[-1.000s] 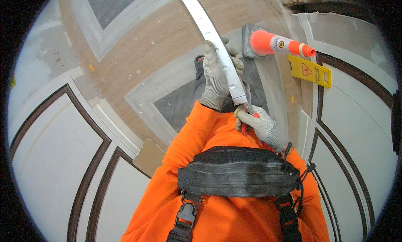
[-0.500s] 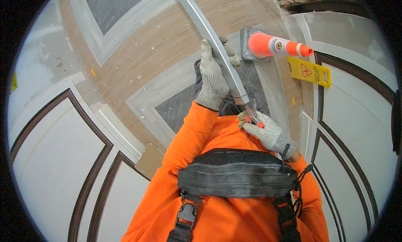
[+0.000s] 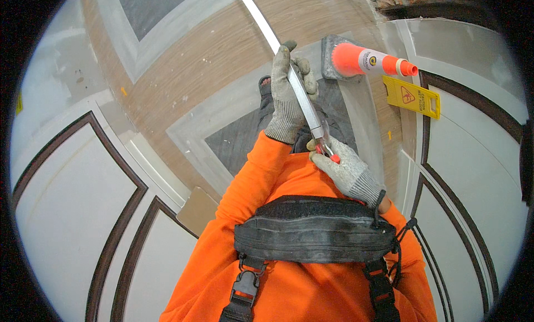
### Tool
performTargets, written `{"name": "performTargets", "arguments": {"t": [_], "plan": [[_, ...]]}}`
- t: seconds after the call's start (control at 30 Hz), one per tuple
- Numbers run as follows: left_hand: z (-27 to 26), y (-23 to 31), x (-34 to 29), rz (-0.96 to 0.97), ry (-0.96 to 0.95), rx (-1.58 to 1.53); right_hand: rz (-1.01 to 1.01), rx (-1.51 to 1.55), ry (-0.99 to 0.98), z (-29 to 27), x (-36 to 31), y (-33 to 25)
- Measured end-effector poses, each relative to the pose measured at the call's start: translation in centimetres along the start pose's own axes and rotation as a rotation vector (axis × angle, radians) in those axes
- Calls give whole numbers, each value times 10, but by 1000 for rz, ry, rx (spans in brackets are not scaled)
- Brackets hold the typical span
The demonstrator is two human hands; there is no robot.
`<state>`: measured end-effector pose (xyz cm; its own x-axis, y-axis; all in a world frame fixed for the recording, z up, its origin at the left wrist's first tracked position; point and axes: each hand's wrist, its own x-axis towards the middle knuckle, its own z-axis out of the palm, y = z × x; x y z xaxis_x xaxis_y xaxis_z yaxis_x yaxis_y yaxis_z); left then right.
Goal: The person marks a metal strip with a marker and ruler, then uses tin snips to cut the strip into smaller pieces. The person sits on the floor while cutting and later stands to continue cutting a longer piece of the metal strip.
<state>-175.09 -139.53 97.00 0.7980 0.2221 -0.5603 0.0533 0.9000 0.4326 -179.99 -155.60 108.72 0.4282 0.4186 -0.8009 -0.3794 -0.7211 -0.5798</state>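
In the head view, a person in an orange sweatshirt point(image 3: 233, 183) looks down at a long, narrow silvery metal channel point(image 3: 302, 96), which slants from the upper edge down to just in front of the body. The left hand point(image 3: 289, 94), in a grey knit work glove, has its grip wrapped around the channel partway along, the thumb on the near-left side and the fingers curled on the right. The right hand point(image 3: 345, 169), gloved alike, keeps its grip closed on a pair of red-handled snips point(image 3: 335, 159). The snips' metal head meets the channel's near end; whether the blades bite into it is too small to tell.

A black zippered pouch point(image 3: 314, 227) sits across the person's front, with buckled straps below it. Past the left wrist shows a foot point(image 3: 265, 82) with bare toes in dark footwear. Beyond the right of the channel, an orange traffic cone point(image 3: 345, 59) with a white band rests on a dark square base, and a yellow caution sign point(image 3: 411, 96) is near its tip. The floor point(image 3: 194, 55) is wood-toned, with grey bands and dark inset areas. White panels framed in dark brown moulding flank both sides, and a small tan board point(image 3: 198, 210) is near the left sleeve
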Motion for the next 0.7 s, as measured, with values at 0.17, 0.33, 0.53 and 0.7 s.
{"name": "performTargets", "arguments": {"t": [0.17, 0.33, 0.53, 0.7], "plan": [[-3, 2, 0, 13, -20, 6, 32, 22, -37, 2, 4, 2], [-3, -1, 0, 14, -7, -4, 99, 95, -17, 8, 7, 8], [-1, -5, 4, 8, 1, -6, 191, 311, 26, 17, 9, 12], [1, -7, 5, 16, 11, 10, 185, 322, 45, 19, 11, 18]]}}
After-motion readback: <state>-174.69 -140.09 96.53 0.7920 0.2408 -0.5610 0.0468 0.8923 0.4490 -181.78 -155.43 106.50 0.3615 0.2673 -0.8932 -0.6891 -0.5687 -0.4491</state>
